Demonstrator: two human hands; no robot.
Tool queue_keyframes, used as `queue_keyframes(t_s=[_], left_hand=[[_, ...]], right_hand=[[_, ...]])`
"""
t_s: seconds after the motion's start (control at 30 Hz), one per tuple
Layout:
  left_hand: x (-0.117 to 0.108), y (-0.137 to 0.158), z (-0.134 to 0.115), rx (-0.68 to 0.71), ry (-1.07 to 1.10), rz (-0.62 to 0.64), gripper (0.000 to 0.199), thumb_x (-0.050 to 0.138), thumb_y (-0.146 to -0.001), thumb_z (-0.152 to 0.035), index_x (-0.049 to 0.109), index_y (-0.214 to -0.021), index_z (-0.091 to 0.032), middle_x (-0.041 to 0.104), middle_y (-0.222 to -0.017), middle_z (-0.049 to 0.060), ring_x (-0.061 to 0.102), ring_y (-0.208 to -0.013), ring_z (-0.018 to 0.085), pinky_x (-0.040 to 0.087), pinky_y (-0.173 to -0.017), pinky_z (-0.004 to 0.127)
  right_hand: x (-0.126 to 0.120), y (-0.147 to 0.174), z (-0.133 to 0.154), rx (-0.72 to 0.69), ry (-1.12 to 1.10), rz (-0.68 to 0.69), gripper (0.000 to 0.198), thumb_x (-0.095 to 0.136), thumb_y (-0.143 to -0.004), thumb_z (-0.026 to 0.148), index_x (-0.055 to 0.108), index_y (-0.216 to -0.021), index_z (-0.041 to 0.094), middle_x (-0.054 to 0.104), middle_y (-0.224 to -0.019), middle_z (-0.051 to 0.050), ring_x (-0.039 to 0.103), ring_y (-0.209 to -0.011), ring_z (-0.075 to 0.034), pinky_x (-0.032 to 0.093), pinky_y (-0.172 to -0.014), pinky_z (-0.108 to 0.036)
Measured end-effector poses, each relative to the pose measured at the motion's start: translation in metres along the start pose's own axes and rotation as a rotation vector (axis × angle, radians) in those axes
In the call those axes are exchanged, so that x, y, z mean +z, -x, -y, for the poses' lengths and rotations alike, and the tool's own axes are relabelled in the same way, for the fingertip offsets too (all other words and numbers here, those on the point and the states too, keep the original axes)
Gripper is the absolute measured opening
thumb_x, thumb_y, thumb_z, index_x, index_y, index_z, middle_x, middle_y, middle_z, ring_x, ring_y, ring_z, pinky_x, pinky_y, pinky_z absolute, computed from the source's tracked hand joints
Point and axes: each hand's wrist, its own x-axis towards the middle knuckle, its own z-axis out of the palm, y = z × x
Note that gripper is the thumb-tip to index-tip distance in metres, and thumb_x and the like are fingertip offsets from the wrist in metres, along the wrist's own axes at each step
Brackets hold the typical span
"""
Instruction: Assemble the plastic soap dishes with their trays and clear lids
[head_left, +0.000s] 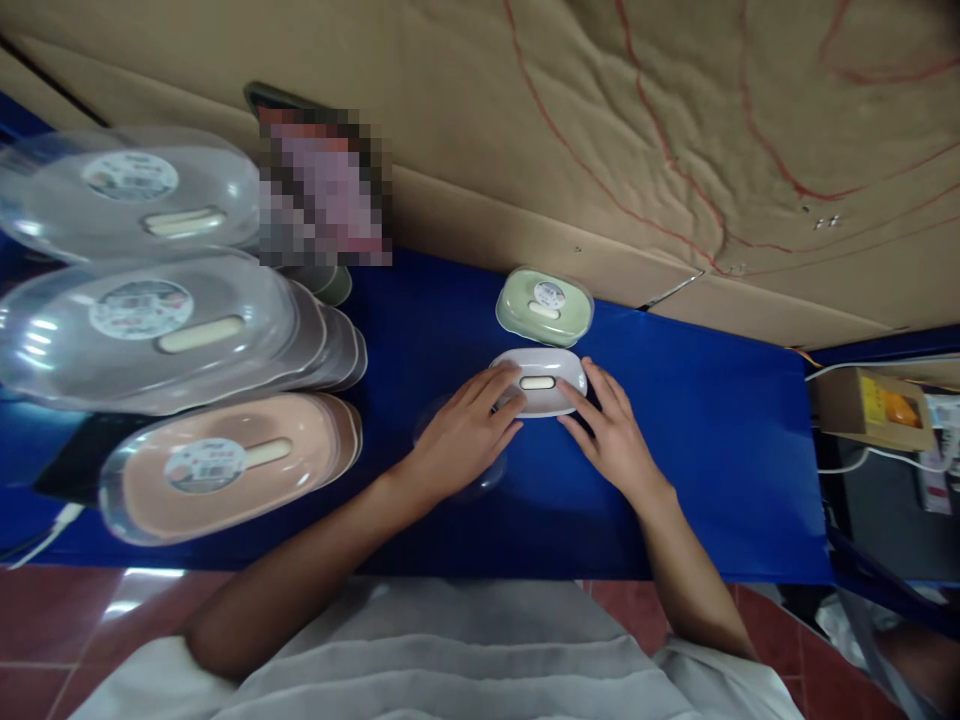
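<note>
A pale oval plastic box (536,402), with a cream slot-shaped piece in its middle, lies on the blue table between my hands. My left hand (469,425) holds its left end, fingers bent over the rim. Around the right end is my right hand (611,430), thumb at the near side and a fingertip beside the cream piece. A clear plastic cover (484,482) lies partly hidden under my left hand. Just behind the pale box sits a green oval box (517,305) with a clear cover and a round label.
Stacks of similar covered boxes stand at left, with grey ones (217,290) and peach ones (300,425). A cardboard wall (480,200) borders the back of the blue table (720,470). A small carton (862,415) and white cables are beyond the right edge.
</note>
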Motion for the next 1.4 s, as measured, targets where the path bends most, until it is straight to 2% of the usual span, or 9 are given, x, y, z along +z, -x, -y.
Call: queue_keyframes(t_s=[0.1, 0.2, 0.37, 0.47, 0.6, 0.73, 0.97, 1.13, 1.4], left_hand=[[-0.003, 0.0, 0.002, -0.021, 0.036, -0.046, 0.033, 0.063, -0.104, -0.023, 0.067, -0.136, -0.017, 0.052, -0.16, 0.022, 0.052, -0.15, 0.039, 0.05, -0.121, 0.061], [-0.012, -0.001, 0.004, -0.06, 0.118, -0.12, 0.038, 0.059, -0.102, -0.016, 0.065, -0.14, -0.022, 0.051, -0.162, 0.018, 0.05, -0.151, 0.036, 0.049, -0.121, 0.061], [-0.027, -0.001, 0.007, -0.112, 0.224, -0.255, 0.041, 0.048, -0.1, -0.003, 0.07, -0.128, -0.023, 0.068, -0.142, 0.011, 0.064, -0.133, 0.025, 0.056, -0.112, 0.048], [-0.03, -0.001, 0.007, -0.124, 0.226, -0.252, 0.037, 0.047, -0.102, -0.004, 0.07, -0.125, -0.022, 0.07, -0.138, 0.011, 0.066, -0.13, 0.024, 0.056, -0.108, 0.045], [-0.028, -0.001, 0.005, -0.124, 0.246, -0.243, 0.034, 0.047, -0.105, -0.007, 0.069, -0.127, -0.022, 0.07, -0.138, 0.011, 0.065, -0.132, 0.024, 0.055, -0.109, 0.043], [-0.029, -0.002, 0.003, -0.145, 0.286, -0.268, 0.032, 0.049, -0.108, -0.014, 0.067, -0.133, -0.021, 0.071, -0.136, 0.012, 0.066, -0.129, 0.023, 0.055, -0.11, 0.042], [-0.022, -0.003, 0.003, -0.002, 0.158, -0.141, 0.037, 0.057, -0.107, -0.03, 0.063, -0.143, -0.022, 0.062, -0.154, 0.015, 0.058, -0.145, 0.032, 0.046, -0.122, 0.055], [-0.011, -0.002, 0.002, -0.01, -0.01, -0.098, 0.042, 0.066, -0.103, -0.029, 0.064, -0.144, -0.025, 0.059, -0.155, 0.016, 0.058, -0.143, 0.034, 0.045, -0.123, 0.061], [-0.001, -0.003, 0.004, -0.054, -0.044, -0.115, 0.042, 0.064, -0.104, -0.026, 0.062, -0.146, -0.022, 0.059, -0.15, 0.018, 0.06, -0.137, 0.036, 0.054, -0.112, 0.055]], right_hand=[[0.003, 0.0, 0.004, -0.009, 0.103, -0.034, 0.066, 0.064, -0.107, 0.036, 0.039, -0.168, 0.034, 0.03, -0.178, -0.016, 0.033, -0.163, -0.041, 0.039, -0.125, -0.069], [0.006, 0.003, 0.024, -0.088, 0.106, -0.122, 0.063, 0.067, -0.105, 0.041, 0.046, -0.164, 0.03, 0.055, -0.161, -0.018, 0.051, -0.151, -0.038, 0.043, -0.122, -0.063], [0.027, 0.011, 0.071, -0.402, 0.016, 0.108, 0.067, 0.067, -0.096, 0.071, 0.062, -0.148, 0.029, 0.066, -0.15, -0.013, 0.055, -0.148, -0.033, 0.039, -0.128, -0.057], [0.039, 0.013, 0.08, -0.393, 0.006, 0.111, 0.063, 0.069, -0.092, 0.076, 0.071, -0.127, 0.023, 0.071, -0.139, -0.015, 0.054, -0.149, -0.035, 0.041, -0.126, -0.061], [0.039, 0.013, 0.078, -0.423, -0.018, 0.028, 0.028, 0.074, -0.098, 0.049, 0.072, -0.102, 0.021, 0.075, -0.121, -0.013, 0.059, -0.145, -0.032, 0.05, -0.122, -0.054], [0.026, 0.009, 0.067, -0.63, -0.085, -0.034, 0.009, 0.072, -0.096, 0.023, 0.07, -0.104, 0.022, 0.075, -0.121, -0.008, 0.063, -0.138, -0.024, 0.039, -0.132, -0.053], [0.008, -0.006, 0.019, -0.299, -0.077, -0.158, 0.04, 0.066, -0.095, 0.023, 0.062, -0.134, 0.025, 0.07, -0.138, -0.012, 0.056, -0.149, -0.032, 0.04, -0.129, -0.064], [0.009, -0.008, 0.0, -0.117, -0.038, -0.137, 0.049, 0.059, -0.102, 0.023, 0.055, -0.15, 0.032, 0.051, -0.165, -0.01, 0.035, -0.163, -0.037, 0.033, -0.129, -0.073], [0.013, -0.01, -0.012, -0.078, -0.118, -0.11, 0.062, 0.053, -0.11, 0.026, 0.035, -0.168, 0.038, 0.033, -0.176, -0.009, 0.025, -0.167, -0.035, 0.037, -0.129, -0.07]])
